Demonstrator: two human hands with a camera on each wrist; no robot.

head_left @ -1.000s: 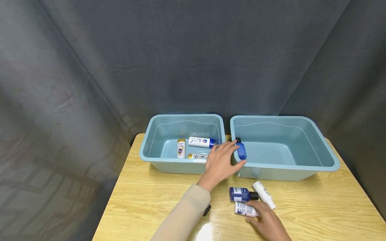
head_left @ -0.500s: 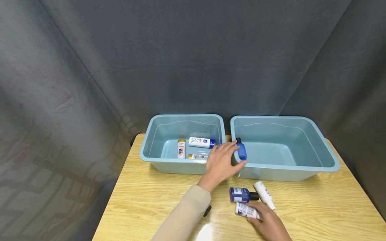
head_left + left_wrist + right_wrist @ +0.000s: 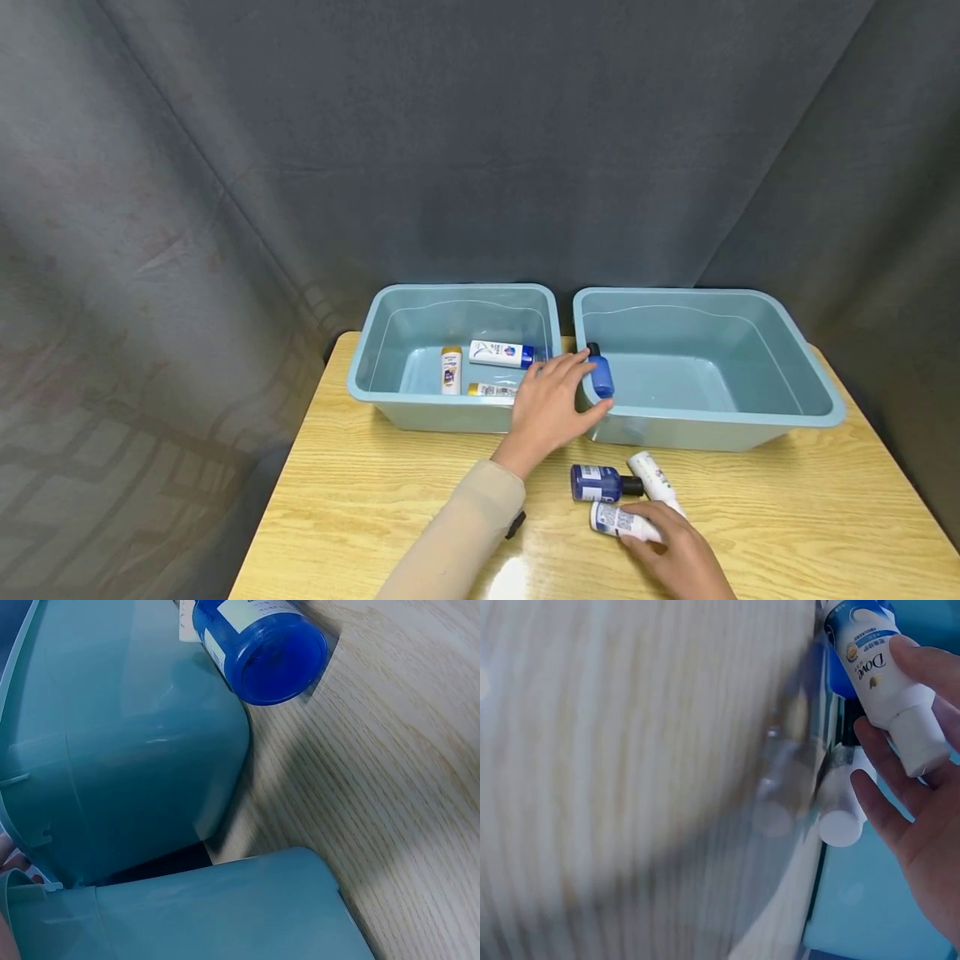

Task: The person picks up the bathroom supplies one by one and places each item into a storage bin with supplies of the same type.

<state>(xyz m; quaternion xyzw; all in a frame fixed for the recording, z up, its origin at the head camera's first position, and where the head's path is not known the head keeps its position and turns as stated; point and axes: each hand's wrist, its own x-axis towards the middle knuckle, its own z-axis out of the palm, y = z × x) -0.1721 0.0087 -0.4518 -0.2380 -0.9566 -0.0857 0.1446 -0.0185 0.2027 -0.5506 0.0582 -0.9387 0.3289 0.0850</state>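
On the far left of the wooden table (image 3: 360,500), the left tub (image 3: 397,400) holds three small bottles lying on its floor: a white bottle with a yellow cap (image 3: 451,369), a white bottle with a blue cap (image 3: 501,353) behind it, and another yellow-capped bottle (image 3: 491,389) near the front wall. My left hand (image 3: 551,404) reaches across the gap between the tubs, thumb and fingers curled round a small blue bottle with a black cap (image 3: 599,372), which I hold just over the near left corner of the right tub (image 3: 750,417). Nearer to me on the table lie a dark blue bottle with a black cap (image 3: 597,483) and, just beside it, a white bottle (image 3: 652,477). My right hand (image 3: 675,554) rests low at the edge of view, its fingers closed on a white Dove bottle with a blue label (image 3: 618,520) lying on its side, touching the table close to those two.
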